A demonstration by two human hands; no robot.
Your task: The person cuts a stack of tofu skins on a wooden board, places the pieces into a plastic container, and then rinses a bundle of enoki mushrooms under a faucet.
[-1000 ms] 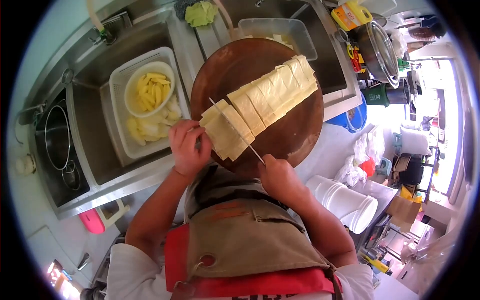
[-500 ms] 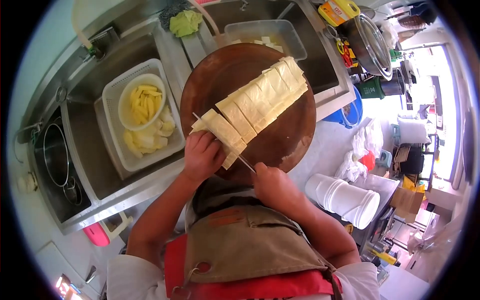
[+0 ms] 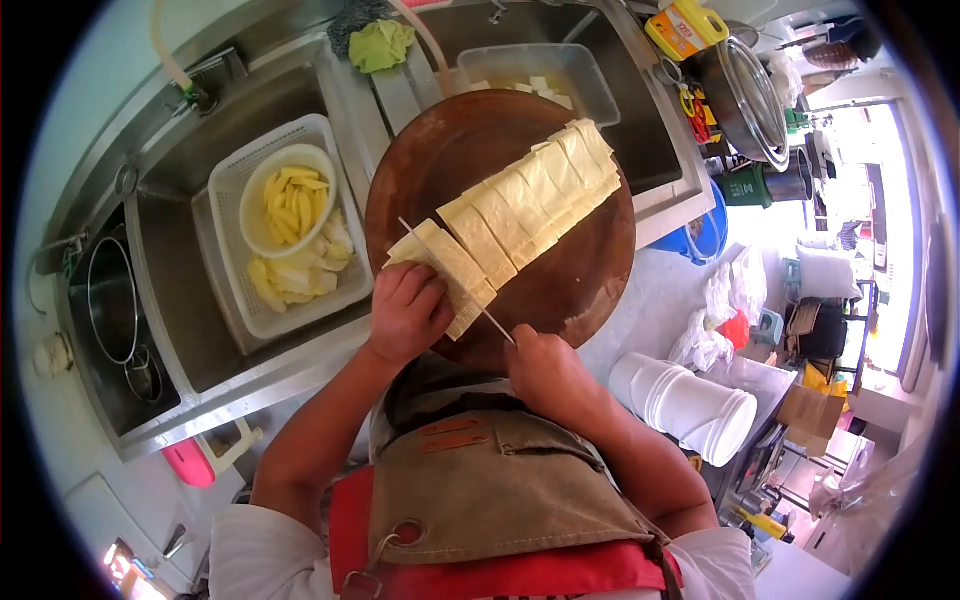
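Observation:
A round brown board (image 3: 590, 275) carries a long pale-yellow layered sheet stack (image 3: 535, 195), cut crosswise into strips. My right hand (image 3: 547, 372) is closed around the handle of a knife (image 3: 497, 324), whose thin blade lies across the stack near its lower left end. My left hand (image 3: 408, 308), fingers bent together, presses on the end piece of the stack just left of the blade. The knife handle is hidden inside my right fist.
Left of the board, a sink holds a white basket (image 3: 228, 240) with a bowl (image 3: 252, 212) of yellow strips. Behind the board sits a clear tub (image 3: 590, 80) with white cubes. White buckets (image 3: 690, 405) stand at the right, below a blue bucket (image 3: 712, 225).
The view has shifted slightly. The blade's tip has moved a little to the right relative to the end piece; both hands keep their holds.

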